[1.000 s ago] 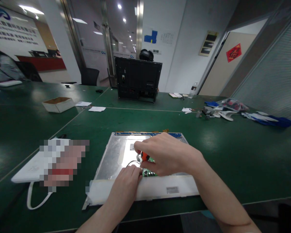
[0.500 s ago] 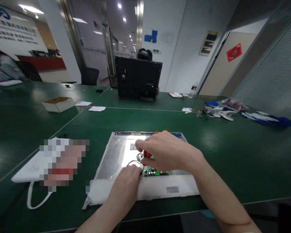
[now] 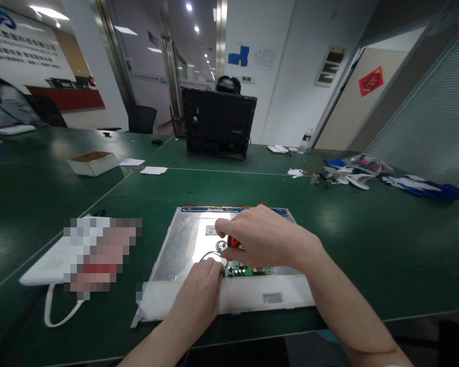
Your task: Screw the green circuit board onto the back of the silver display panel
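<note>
A silver display panel (image 3: 172,255) lies flat before me, with a white strip along its near side and a green circuit board (image 3: 247,270) near its middle. My right hand (image 3: 263,237) is closed around a red and black screwdriver handle (image 3: 232,241) above the board; the tool's tip is hidden by my hands. At the board's left edge my left hand (image 3: 203,283) rests on the panel, its fingers bent and pressed together. Whatever is under those fingertips is hidden. Thin dark wires (image 3: 209,253) loop out just beyond them.
To my left lies a white tote bag (image 3: 46,265), partly pixelated. Farther off are an open cardboard box (image 3: 94,165), paper slips (image 3: 153,170) and a black monitor back (image 3: 220,125). Scraps and bags (image 3: 346,176) lie at right, near a bottle (image 3: 305,141).
Both hands stay in nearly the same place on the panel. The whole view has shifted very slightly.
</note>
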The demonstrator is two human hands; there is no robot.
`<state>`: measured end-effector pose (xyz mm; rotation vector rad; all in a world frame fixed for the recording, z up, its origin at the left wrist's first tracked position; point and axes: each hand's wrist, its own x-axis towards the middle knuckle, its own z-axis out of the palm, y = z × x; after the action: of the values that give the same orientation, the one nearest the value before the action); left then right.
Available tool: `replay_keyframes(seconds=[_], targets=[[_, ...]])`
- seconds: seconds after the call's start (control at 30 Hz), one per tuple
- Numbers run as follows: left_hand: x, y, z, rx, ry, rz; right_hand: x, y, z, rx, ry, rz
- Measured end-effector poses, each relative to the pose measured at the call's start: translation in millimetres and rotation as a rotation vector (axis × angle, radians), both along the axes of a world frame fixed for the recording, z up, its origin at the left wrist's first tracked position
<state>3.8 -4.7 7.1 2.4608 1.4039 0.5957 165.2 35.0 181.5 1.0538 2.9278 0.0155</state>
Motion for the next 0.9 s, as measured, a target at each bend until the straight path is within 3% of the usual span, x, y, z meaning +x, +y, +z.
replay_keyframes(seconds=[0.2, 0.47, 0.9], targets=[[-0.8, -1.1, -2.2, 0.01, -0.02, -0.009, 1.0, -1.8, 0.4, -0.026, 0.023, 0.072], [0.3, -1.2, 2.6, 0.006, -0.026, -0.014, -2.4, -0.5, -2.0, 0.005, 0.03, 0.07], [-0.1, 1.5, -2.8, 0.049, 0.036, 0.015, -1.3, -3.0, 1.3, -0.012, 0.003, 0.062]])
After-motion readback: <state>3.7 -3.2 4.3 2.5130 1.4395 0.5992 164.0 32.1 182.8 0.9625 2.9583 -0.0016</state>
